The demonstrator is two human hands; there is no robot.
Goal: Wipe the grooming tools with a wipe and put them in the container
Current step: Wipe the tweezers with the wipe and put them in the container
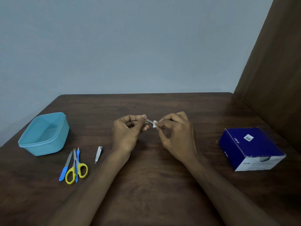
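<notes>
My left hand [127, 131] pinches a small metal grooming tool [149, 121] above the table's middle. My right hand [175, 132] pinches a small white wipe [155, 124] folded round the tool's free end. An open light-blue container [44, 133] stands at the left. Near it on the table lie yellow-handled scissors [76, 170], a blue-handled nail file [66, 167], a thin blue-handled tool [77, 163] and a silver nail clipper [98, 154].
A dark-blue and white box [250, 148] sits at the right on the dark wooden table [146, 185]. A brown panel [276, 70] rises along the table's right side. A grey wall stands behind the far edge.
</notes>
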